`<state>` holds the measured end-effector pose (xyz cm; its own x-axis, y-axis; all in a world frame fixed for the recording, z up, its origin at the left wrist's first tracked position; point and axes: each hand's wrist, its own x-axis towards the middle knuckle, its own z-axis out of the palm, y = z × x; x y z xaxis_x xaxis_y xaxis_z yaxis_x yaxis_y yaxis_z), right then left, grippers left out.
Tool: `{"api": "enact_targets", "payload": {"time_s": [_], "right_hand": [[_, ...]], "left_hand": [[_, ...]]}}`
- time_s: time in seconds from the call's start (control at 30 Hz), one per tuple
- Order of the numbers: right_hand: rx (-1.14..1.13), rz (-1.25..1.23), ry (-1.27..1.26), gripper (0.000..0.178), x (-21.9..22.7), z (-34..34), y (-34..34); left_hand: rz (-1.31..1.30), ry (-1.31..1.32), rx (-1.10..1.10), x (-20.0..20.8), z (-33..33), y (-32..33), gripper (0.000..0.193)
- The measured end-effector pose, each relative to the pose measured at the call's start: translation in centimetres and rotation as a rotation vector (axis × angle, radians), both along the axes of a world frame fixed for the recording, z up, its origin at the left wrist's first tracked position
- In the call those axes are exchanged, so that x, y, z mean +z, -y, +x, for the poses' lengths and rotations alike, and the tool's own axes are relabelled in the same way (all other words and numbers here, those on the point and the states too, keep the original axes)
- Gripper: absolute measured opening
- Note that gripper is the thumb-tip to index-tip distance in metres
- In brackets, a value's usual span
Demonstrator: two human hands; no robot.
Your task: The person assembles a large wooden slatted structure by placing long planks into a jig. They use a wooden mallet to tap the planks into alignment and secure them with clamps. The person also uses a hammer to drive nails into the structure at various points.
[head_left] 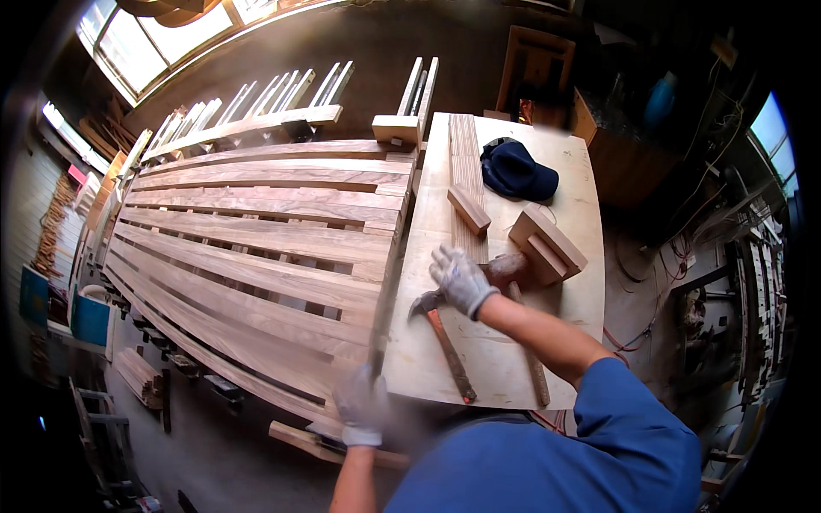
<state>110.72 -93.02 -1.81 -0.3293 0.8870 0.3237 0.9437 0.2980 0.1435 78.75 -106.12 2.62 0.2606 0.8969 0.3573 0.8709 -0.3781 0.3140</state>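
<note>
Here's my right hand (463, 282) over the tabletop (422, 368), fingers loosely spread, nothing visible in them, right beside the claw hammer's (450, 355) head! The hammer lies near the tabletop's left edge, handle toward me. Over left, my left hand (359, 403) is at the near corner of the slatted wooden frame (274, 267), too blurred to tell its grip. Best play, I'd judge: take the hammer by its handle, lift it clear of the slats, and keep left fingers out of the gaps.
</note>
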Motion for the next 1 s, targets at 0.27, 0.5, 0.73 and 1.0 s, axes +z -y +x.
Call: {"api": "enact_targets", "payload": {"time_s": [0.27,0.5,0.73,1.0], "right_hand": [[-0.371,-1.025,-0.447,0.051,0.7,-5.0,12.0],[-0.717,-1.049,-0.901,0.043,-0.1,-2.3,13.2],[-0.484,-1.056,-1.339,0.041,7.4,-2.3,8.6],[-0.467,-0.465,-1.239,0.037,7.4,-3.4,-0.4]], "left_hand": [[-0.07,0.001,0.382,-3.6,-0.5,-16.3,0.058],[-0.211,-0.151,0.625,-4.6,1.9,-20.3,0.077],[-0.155,-0.206,0.622,-4.9,1.6,-20.1,0.08],[-0.166,-0.173,0.617,-5.1,1.7,-20.3,0.082]]}}
